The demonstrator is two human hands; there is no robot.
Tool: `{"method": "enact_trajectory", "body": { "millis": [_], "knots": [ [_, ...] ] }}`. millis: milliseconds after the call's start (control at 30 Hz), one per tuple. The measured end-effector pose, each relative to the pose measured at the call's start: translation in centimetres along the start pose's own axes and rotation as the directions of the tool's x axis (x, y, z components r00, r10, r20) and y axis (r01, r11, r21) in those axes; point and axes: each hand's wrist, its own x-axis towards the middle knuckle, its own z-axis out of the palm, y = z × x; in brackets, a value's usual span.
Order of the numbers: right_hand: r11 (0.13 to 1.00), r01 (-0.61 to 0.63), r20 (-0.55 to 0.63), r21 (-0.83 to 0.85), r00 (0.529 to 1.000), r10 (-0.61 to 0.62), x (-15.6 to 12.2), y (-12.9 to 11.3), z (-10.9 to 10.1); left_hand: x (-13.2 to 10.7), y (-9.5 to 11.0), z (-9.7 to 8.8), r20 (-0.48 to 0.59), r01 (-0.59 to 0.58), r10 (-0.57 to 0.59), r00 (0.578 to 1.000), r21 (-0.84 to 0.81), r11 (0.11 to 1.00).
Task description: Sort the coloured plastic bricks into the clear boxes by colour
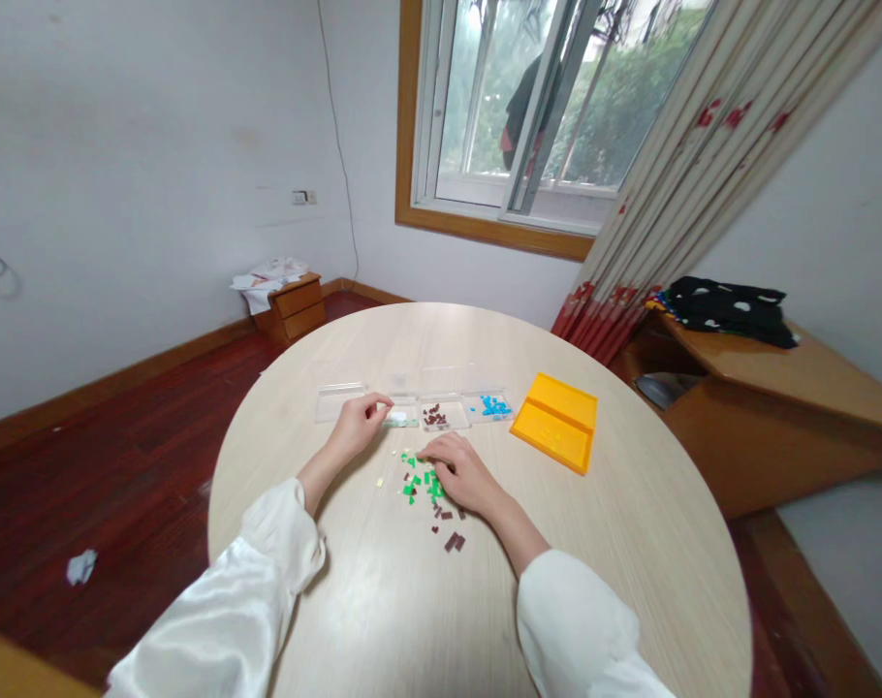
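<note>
My left hand hangs over the near-left edge of a clear plastic box holding a whitish patch and some pale green pieces. Its fingers are bent together, and anything between them is too small to make out. My right hand reaches down to a loose spread of small green toy bricks, index finger stretched towards them and thumb apart from it. Small brown bricks lie nearer to me, beside the right wrist. A few pale yellow pieces are scattered to the left.
Along the back stand a clear box at left, one with brown bricks and another with blue bricks. A yellow two-part case, opened, lies to the right. The round table has a curved edge; a window and curtain are beyond.
</note>
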Motion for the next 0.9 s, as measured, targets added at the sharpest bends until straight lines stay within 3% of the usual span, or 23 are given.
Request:
{"method": "enact_trajectory", "body": {
  "millis": [300, 500, 700, 900],
  "knots": [
    [0.999, -0.012, 0.027, -0.033, 1.0, 0.013, -0.1, -0.5, -0.1, -0.1, -0.1, 0.1, -0.097, -0.023, 0.019, 0.995, -0.042, 0.999],
    [0.996, 0.003, 0.071, -0.088, 0.997, 0.004, -0.2, -0.7, 0.0, -0.3, 0.4, 0.3, -0.071, -0.011, 0.009, 0.997, -0.04, 0.999],
    [0.995, -0.021, 0.046, -0.094, 0.999, 0.026, -0.1, -0.3, 0.3, -0.5, 0.5, 0.5, 0.118, -0.042, 0.047, 0.992, -0.047, 0.998],
    [0.995, -0.011, 0.009, -0.096, 1.0, 0.012, -0.2, 0.3, 0.5, -0.9, 0.4, 0.9, 0.364, -0.113, 0.12, 0.924, -0.04, 0.993]
  ]
}}
